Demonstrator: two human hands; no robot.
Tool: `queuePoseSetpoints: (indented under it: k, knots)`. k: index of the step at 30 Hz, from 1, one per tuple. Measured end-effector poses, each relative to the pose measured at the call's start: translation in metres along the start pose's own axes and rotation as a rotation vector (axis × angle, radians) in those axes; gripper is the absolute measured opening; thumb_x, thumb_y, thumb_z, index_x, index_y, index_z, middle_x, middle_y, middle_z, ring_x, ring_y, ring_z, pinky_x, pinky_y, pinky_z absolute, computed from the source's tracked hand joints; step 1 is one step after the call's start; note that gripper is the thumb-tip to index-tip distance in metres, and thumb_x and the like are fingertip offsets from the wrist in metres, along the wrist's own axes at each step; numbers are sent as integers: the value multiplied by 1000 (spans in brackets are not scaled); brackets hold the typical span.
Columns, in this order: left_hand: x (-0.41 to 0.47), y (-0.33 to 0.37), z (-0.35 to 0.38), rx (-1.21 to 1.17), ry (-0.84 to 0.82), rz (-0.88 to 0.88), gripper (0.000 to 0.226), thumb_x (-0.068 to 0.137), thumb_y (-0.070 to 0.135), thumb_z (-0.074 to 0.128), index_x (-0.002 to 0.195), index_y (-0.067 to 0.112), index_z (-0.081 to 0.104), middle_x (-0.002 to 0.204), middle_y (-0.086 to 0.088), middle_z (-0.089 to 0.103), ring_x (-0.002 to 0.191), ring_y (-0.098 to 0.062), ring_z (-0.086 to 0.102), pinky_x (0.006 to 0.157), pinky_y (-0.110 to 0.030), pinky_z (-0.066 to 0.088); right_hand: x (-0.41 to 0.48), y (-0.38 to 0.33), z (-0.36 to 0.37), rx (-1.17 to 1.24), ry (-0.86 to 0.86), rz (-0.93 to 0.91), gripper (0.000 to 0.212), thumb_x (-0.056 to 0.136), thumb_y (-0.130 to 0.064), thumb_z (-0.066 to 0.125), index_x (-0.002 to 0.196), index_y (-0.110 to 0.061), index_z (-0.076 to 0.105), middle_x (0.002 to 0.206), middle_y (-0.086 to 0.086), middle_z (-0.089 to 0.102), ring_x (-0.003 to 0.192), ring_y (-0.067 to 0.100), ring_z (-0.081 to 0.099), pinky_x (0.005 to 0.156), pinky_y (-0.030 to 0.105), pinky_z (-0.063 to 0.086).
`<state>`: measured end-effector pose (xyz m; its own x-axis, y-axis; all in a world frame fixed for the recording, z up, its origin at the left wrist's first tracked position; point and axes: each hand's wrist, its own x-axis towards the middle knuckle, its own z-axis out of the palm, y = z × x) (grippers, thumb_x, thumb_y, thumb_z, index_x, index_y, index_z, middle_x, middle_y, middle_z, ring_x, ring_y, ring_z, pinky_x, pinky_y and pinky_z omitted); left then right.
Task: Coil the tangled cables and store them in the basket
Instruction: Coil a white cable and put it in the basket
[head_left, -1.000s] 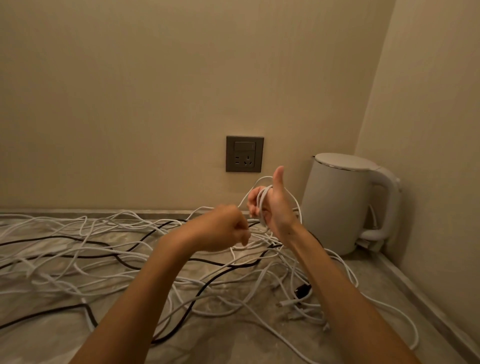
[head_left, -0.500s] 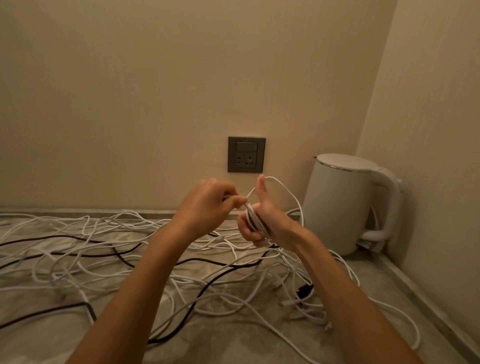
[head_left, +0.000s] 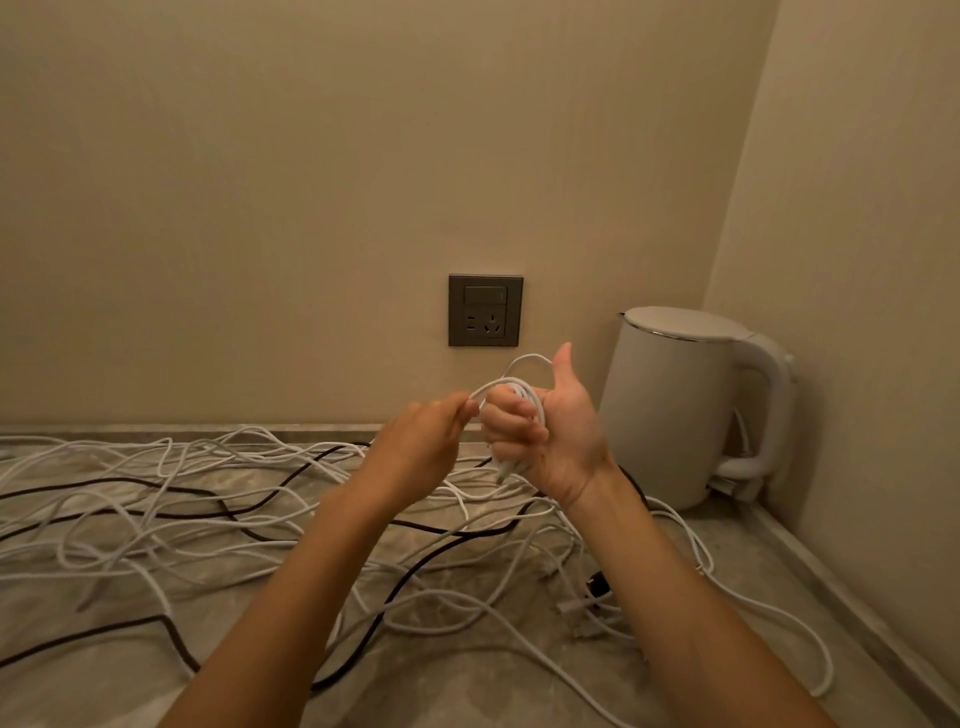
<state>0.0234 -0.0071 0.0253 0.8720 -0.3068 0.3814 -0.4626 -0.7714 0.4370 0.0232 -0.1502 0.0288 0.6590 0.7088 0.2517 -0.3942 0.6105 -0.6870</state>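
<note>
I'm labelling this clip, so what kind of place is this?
Probably a home or hotel-room counter in a corner: a white electric kettle stands by the wall, a wall socket sits above the marble-like countertop, and tangled cables sprawl across it.

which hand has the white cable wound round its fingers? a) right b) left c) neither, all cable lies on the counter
a: the white cable is wound round the curled fingers of the right hand; the left hand only pinches a strand of it.
</note>
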Motion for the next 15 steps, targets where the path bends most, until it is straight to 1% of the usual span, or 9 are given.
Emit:
queuePoseSetpoints:
  k: [2,4,6,7,8,10,12,14,15]
  knots:
    - [-1,2,3,9,-108,12,29,100,27,28,108,14,52,95,-19,65,88,-38,59,74,-40,47,1,1,1,77,56,-64,88,79,-82,8,51,-9,50,43,0,43,43,6,20,35,13,27]
    - [-4,7,4,-9,-204,17,26,100,20,30,116,13,48,98,-20,62,82,-37,59,64,-34,44,1,3,4,148,131,-117,86,81,-80,11,51,-9,49,43,0,40,43,6,21,35,13,26]
    - [-6,10,5,-13,-297,-11,30,97,12,33,125,15,41,87,-12,56,65,-28,57,51,-34,48,1,5,7,244,162,-168,83,82,-79,18,55,-7,49,46,2,39,40,7,30,36,14,31]
    - [-5,11,6,-18,-344,-46,30,97,13,33,126,16,38,81,-8,52,60,-23,56,47,-33,50,1,5,7,268,188,-198,82,83,-78,20,57,-6,50,48,2,39,40,8,34,37,14,33]
    - [-4,12,7,-17,-386,-77,28,98,16,32,126,15,35,77,-6,49,58,-22,56,47,-33,52,2,6,7,281,218,-231,82,84,-77,21,59,-5,51,51,2,39,41,9,36,39,15,35]
    - [-5,13,8,5,-457,-121,24,100,20,30,122,14,34,76,-6,49,56,-20,55,49,-34,53,3,8,9,300,278,-300,78,86,-74,25,65,-4,53,56,2,40,44,9,39,42,15,37]
    - [-8,15,7,19,-557,-133,23,98,13,31,121,13,36,82,-11,54,55,-20,52,49,-33,52,4,6,10,262,365,-397,70,89,-69,27,74,-6,51,60,3,42,46,11,40,44,17,39]
    - [-12,22,9,27,-652,-66,27,94,3,32,118,7,45,89,-14,57,61,-25,55,52,-32,48,2,-3,7,156,484,-525,63,93,-64,25,77,-7,47,60,3,43,48,12,41,44,19,39]
    - [-11,26,10,39,-644,-9,29,93,0,33,114,7,52,93,-14,58,72,-28,58,58,-30,45,-1,-8,6,103,527,-579,61,94,-62,24,77,-8,46,58,3,43,48,12,40,44,19,39]
